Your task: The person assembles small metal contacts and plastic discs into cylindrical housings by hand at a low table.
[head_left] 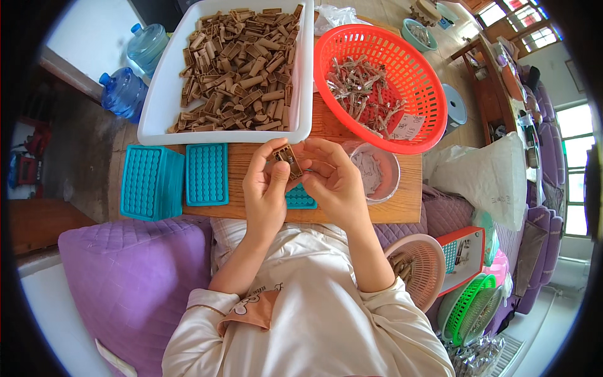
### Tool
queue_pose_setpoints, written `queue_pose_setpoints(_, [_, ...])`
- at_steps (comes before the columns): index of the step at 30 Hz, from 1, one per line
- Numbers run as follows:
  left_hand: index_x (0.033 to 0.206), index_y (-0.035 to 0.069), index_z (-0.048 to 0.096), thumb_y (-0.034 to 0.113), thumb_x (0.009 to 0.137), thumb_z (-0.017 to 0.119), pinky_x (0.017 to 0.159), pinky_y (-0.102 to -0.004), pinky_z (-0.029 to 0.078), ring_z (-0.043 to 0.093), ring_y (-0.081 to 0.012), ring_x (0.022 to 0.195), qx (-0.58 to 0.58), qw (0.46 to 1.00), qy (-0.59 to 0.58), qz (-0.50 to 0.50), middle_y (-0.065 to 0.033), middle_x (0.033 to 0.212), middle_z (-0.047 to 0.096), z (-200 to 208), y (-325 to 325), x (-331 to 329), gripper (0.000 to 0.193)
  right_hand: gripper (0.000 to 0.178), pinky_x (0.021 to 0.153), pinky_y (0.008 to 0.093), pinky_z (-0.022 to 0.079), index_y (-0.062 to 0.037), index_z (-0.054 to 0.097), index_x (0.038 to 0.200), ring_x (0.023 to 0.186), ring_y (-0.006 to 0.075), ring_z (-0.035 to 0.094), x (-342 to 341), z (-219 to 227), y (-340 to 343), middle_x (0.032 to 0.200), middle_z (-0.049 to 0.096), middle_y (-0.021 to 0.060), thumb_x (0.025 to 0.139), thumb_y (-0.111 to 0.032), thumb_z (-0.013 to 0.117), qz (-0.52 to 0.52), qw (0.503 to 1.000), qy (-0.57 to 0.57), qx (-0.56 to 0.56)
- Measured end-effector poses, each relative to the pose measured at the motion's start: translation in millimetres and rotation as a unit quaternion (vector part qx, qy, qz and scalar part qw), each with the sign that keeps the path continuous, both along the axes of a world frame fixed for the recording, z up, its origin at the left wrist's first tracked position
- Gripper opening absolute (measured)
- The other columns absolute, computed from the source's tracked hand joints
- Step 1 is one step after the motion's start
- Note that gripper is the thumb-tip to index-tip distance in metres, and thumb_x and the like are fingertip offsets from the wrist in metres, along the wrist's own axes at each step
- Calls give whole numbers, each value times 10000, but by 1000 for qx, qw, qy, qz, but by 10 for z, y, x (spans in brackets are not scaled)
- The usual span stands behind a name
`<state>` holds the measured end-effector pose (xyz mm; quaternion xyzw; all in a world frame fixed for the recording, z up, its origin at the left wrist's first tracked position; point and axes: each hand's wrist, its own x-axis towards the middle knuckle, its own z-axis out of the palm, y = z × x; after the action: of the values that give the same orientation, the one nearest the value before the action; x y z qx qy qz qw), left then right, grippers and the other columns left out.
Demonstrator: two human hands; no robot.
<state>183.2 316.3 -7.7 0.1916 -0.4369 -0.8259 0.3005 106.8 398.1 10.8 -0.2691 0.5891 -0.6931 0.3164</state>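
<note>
Over the table's near edge, my left hand (pixel 264 191) grips a small brown plastic casing (pixel 288 162) between thumb and fingers, its hollow side with some inner parts turned up. Close beside it, my right hand (pixel 339 185) has its fingers curled and thumb drawn in; whatever is between them is too small to make out. Beneath the hands a teal tray with round cells (pixel 302 198) is partly hidden. Past them stands a large white tub (pixel 220 137) heaped with similar brown casings (pixel 251 69). A pinkish bowl (pixel 394 173) of pale small pieces sits just right of my right hand.
A red basket (pixel 408 63) holding thin metallic pieces stands at the far right of the wooden table (pixel 408 210). To the left are stacked teal trays (pixel 151 182) and another teal tray (pixel 207 176). Beside my right side are a peach basket (pixel 430 270) and a green basket (pixel 468 308).
</note>
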Motion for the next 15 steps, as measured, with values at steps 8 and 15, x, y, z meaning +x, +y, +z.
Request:
queue_pose_setpoints(8, [1094,-2,464,-23,818,474,762,-207,417,523,-95,870,-91,995,-42,18,-72,973,548,-89,133,87,277,341,681,260,482,2,480,1029,794,127,587,60,-130,-57,889,584,100,697,72,516,-57,989,107,80])
queue_pose_setpoints(15, [1099,7,471,10,825,476,731,-225,448,545,-108,829,-67,992,-105,-18,-74,960,548,-253,38,179,273,319,622,259,466,2,495,1023,733,135,587,-35,-179,-49,851,597,91,708,31,535,61,977,141,146])
